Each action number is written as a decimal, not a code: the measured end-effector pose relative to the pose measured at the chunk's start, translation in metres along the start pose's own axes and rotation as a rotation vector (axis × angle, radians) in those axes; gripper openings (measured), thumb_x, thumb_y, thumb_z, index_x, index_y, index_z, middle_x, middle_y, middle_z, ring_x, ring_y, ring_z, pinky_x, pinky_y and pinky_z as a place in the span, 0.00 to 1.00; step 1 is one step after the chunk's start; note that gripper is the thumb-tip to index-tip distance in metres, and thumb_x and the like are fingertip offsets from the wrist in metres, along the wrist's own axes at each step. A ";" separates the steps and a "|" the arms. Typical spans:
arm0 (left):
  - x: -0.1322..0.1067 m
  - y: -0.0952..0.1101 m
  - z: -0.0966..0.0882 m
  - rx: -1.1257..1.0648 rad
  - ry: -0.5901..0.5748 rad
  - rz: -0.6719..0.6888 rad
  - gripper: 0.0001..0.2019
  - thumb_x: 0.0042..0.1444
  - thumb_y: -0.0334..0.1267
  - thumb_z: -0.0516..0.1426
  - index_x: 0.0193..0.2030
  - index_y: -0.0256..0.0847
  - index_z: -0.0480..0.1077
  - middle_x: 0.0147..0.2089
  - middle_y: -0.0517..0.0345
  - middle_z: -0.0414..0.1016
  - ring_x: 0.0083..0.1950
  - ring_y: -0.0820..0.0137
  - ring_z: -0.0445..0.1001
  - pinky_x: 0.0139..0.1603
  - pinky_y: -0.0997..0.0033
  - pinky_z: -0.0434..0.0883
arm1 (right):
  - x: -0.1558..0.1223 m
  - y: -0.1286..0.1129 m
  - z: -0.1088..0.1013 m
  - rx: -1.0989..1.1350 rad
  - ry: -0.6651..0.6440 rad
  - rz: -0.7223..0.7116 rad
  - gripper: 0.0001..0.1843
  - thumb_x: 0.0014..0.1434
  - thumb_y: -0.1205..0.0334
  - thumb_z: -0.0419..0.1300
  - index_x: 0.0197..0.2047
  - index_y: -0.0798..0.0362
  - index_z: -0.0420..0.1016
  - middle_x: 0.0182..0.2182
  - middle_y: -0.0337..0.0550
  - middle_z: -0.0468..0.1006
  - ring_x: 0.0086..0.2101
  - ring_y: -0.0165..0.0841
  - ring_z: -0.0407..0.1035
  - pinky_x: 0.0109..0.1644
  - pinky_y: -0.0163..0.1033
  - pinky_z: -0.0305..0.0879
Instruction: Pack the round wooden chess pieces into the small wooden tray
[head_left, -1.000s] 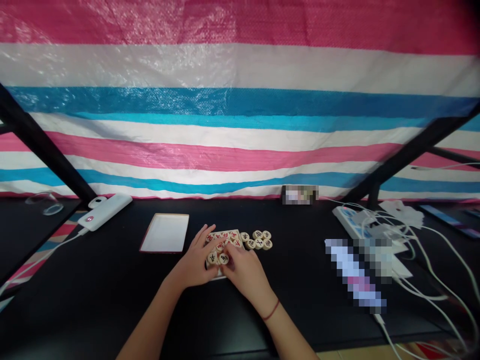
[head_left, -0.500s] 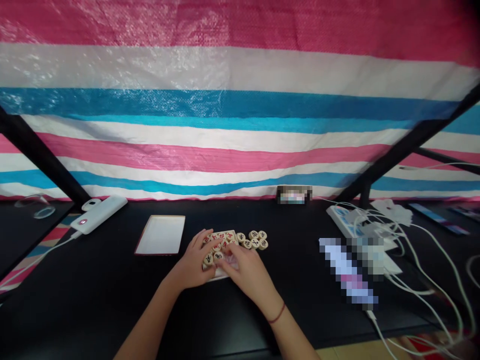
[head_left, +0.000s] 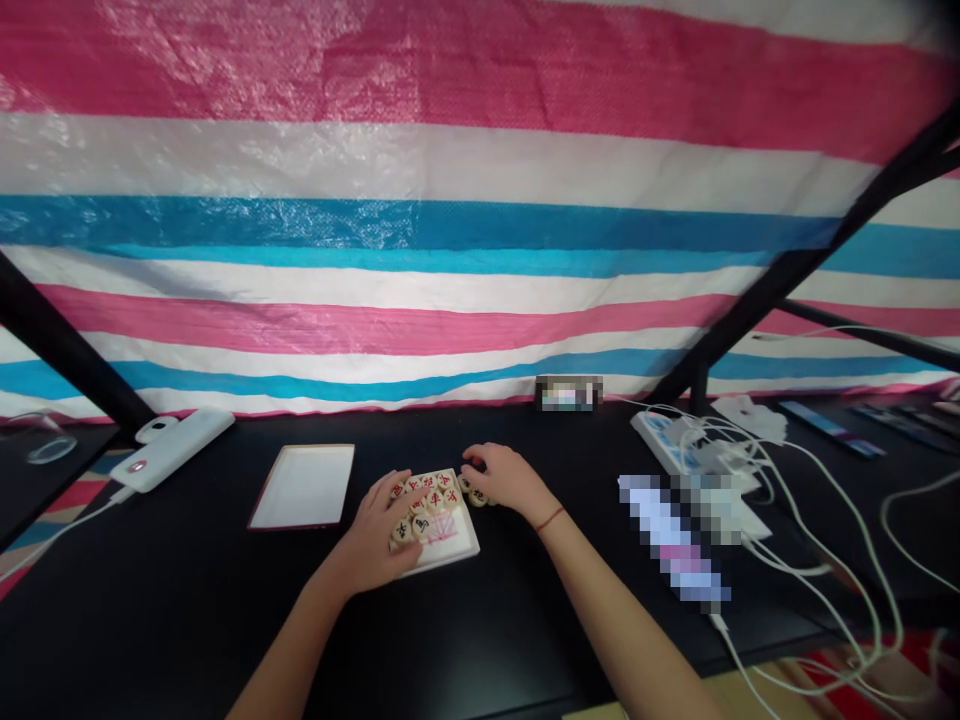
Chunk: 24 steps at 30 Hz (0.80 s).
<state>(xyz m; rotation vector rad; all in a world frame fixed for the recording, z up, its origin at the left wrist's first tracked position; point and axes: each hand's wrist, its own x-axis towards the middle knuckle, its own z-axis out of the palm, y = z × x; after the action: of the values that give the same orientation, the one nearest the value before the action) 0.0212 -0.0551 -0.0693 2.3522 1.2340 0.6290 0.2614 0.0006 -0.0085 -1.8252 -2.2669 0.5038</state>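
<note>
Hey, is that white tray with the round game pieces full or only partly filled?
Partly filled: round pieces cover the far part of the tray; its near right corner lies bare.

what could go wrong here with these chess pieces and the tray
The pieces crowd the white tray; the left hand resting on them might push some over the rim. The right hand covers loose pieces beside the tray, so one may roll across the black table.
</note>
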 end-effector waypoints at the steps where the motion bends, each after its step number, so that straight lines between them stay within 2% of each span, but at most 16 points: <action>1: 0.000 0.000 0.000 -0.001 -0.003 0.000 0.32 0.52 0.34 0.58 0.65 0.48 0.59 0.70 0.49 0.51 0.70 0.50 0.48 0.68 0.45 0.54 | 0.000 -0.001 0.001 0.015 -0.015 -0.016 0.16 0.58 0.59 0.56 0.47 0.50 0.78 0.41 0.43 0.80 0.41 0.35 0.74 0.43 0.34 0.64; 5: 0.000 0.000 -0.001 -0.011 -0.013 -0.008 0.32 0.53 0.35 0.59 0.66 0.48 0.59 0.70 0.49 0.50 0.70 0.50 0.48 0.67 0.45 0.54 | -0.001 0.005 0.002 0.049 -0.043 -0.022 0.17 0.58 0.66 0.53 0.48 0.50 0.78 0.40 0.40 0.81 0.41 0.33 0.74 0.45 0.33 0.64; 8: 0.000 0.000 -0.001 -0.016 -0.004 -0.001 0.33 0.53 0.35 0.59 0.66 0.50 0.59 0.70 0.50 0.51 0.70 0.50 0.49 0.67 0.45 0.54 | 0.002 0.020 -0.004 0.033 -0.039 0.019 0.20 0.58 0.71 0.50 0.49 0.53 0.77 0.43 0.44 0.80 0.44 0.35 0.73 0.48 0.34 0.64; 10: 0.001 0.001 -0.001 -0.018 -0.012 -0.007 0.33 0.52 0.34 0.59 0.66 0.48 0.59 0.70 0.49 0.51 0.70 0.50 0.49 0.68 0.45 0.53 | 0.004 0.030 -0.011 0.019 -0.071 0.035 0.20 0.56 0.72 0.52 0.49 0.54 0.77 0.44 0.46 0.80 0.45 0.36 0.73 0.48 0.34 0.64; 13: 0.001 0.002 -0.003 -0.018 -0.036 -0.025 0.32 0.52 0.34 0.59 0.65 0.46 0.60 0.70 0.49 0.51 0.70 0.50 0.48 0.68 0.46 0.53 | 0.007 0.038 -0.021 0.015 -0.180 0.029 0.17 0.55 0.68 0.58 0.47 0.53 0.79 0.39 0.43 0.81 0.39 0.33 0.75 0.42 0.31 0.65; 16: 0.002 0.004 -0.004 -0.011 -0.055 -0.034 0.32 0.52 0.33 0.58 0.65 0.46 0.60 0.70 0.48 0.51 0.71 0.50 0.47 0.69 0.46 0.52 | 0.010 0.035 -0.024 -0.003 -0.254 0.034 0.15 0.55 0.61 0.60 0.46 0.53 0.80 0.35 0.42 0.81 0.34 0.32 0.75 0.36 0.30 0.65; 24: 0.001 0.002 -0.003 -0.014 -0.029 -0.015 0.32 0.52 0.35 0.58 0.65 0.48 0.60 0.70 0.50 0.51 0.70 0.51 0.48 0.68 0.46 0.53 | 0.022 0.023 -0.017 -0.147 -0.273 0.076 0.16 0.49 0.62 0.64 0.43 0.54 0.80 0.38 0.47 0.81 0.38 0.38 0.75 0.38 0.34 0.66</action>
<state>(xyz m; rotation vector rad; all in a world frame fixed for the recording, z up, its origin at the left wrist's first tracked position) 0.0209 -0.0551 -0.0661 2.3301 1.2300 0.5949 0.2838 0.0291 -0.0028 -2.0296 -2.4761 0.6501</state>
